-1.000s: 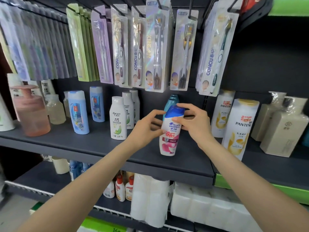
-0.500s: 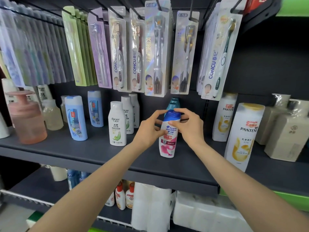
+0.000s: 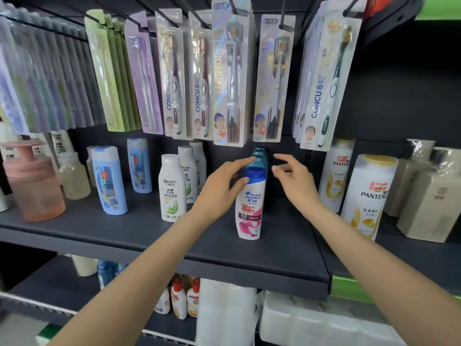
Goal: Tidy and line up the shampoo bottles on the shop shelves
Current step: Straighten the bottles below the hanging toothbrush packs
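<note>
Between both hands' parted fingers (image 3: 279, 168) stands the shampoo bottle (image 3: 250, 208)

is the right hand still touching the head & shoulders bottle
Apart. The head view shows dark shelf backing between the right hand and the blue cap of the Head & Shoulders bottle; its fingers are spread and hold nothing.

Packaged toothbrushes (image 3: 228, 78) are hung in rows from hooks above the dark shelf (image 3: 149, 236). A pink pump dispenser (image 3: 32, 181) is seen at the far left, and beige boxed bottles (image 3: 429, 196) at the far right. White paper rolls (image 3: 299, 318) are stacked on the shelf below.
</note>
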The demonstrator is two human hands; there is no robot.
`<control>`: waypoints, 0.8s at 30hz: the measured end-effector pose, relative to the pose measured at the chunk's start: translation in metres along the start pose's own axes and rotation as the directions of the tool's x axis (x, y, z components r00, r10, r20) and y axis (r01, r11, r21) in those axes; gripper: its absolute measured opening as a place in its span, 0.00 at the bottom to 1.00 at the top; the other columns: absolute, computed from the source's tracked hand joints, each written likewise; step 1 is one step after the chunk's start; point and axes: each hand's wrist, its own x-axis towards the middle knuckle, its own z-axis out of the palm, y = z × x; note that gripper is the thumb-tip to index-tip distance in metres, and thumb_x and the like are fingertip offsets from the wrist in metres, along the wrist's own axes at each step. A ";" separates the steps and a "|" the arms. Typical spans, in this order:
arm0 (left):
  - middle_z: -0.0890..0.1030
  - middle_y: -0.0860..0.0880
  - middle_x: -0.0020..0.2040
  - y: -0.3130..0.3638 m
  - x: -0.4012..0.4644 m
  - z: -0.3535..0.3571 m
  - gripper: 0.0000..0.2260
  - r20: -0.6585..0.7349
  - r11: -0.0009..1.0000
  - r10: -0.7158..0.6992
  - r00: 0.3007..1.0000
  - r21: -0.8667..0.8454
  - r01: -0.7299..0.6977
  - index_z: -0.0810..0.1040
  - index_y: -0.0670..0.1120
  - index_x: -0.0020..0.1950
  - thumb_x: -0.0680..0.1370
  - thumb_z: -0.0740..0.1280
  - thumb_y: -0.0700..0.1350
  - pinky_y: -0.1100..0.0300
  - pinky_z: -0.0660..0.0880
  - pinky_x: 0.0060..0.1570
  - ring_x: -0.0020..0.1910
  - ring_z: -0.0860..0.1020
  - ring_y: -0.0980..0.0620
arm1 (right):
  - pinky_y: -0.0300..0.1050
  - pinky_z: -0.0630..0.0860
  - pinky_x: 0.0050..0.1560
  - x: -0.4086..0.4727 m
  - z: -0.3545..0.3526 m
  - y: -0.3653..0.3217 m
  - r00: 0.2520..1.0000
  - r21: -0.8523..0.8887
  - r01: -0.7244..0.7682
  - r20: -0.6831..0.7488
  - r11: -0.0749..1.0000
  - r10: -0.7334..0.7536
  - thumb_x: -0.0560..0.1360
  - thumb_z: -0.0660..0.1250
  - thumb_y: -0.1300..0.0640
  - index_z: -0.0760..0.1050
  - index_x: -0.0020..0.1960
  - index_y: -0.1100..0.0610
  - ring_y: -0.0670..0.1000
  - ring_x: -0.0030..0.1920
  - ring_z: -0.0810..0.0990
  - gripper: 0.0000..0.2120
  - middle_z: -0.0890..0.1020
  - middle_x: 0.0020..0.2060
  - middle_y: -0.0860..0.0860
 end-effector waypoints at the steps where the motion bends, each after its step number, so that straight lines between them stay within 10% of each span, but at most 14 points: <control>1: 0.74 0.55 0.58 -0.001 0.001 0.001 0.20 0.022 0.999 0.015 1.000 0.030 -0.016 0.69 0.54 0.69 0.78 0.63 0.42 0.75 0.67 0.52 0.50 0.72 0.63 | 0.34 0.71 0.45 0.004 0.000 0.002 0.999 -0.048 -0.008 0.032 0.999 0.009 0.79 0.62 0.57 0.71 0.66 0.53 0.48 0.50 0.77 0.16 0.80 0.49 0.52; 8: 0.70 0.58 0.57 -0.009 -0.005 0.014 0.26 0.012 0.998 -0.059 0.998 -0.008 0.059 0.70 0.56 0.67 0.73 0.72 0.40 0.77 0.69 0.47 0.47 0.74 0.65 | 0.41 0.69 0.54 0.037 0.011 0.016 0.983 -0.207 0.022 0.183 0.978 0.017 0.78 0.63 0.61 0.65 0.71 0.50 0.52 0.57 0.75 0.23 0.73 0.63 0.56; 14: 0.71 0.55 0.59 -0.014 -0.008 0.025 0.30 0.000 0.993 -0.098 0.995 -0.062 0.097 0.68 0.57 0.67 0.70 0.72 0.37 0.53 0.78 0.53 0.54 0.76 0.54 | 0.54 0.71 0.64 0.048 0.018 0.022 0.956 -0.145 0.028 0.293 0.989 0.016 0.77 0.64 0.61 0.66 0.70 0.47 0.56 0.66 0.70 0.23 0.70 0.68 0.55; 24: 0.71 0.54 0.58 -0.014 -0.009 0.026 0.31 0.002 0.990 -0.119 0.993 -0.071 0.118 0.65 0.64 0.64 0.71 0.72 0.37 0.50 0.78 0.52 0.55 0.76 0.51 | 0.45 0.76 0.47 0.032 0.018 0.032 0.996 -0.063 0.085 0.013 0.994 -0.084 0.75 0.67 0.61 0.69 0.55 0.55 0.52 0.50 0.78 0.11 0.79 0.51 0.54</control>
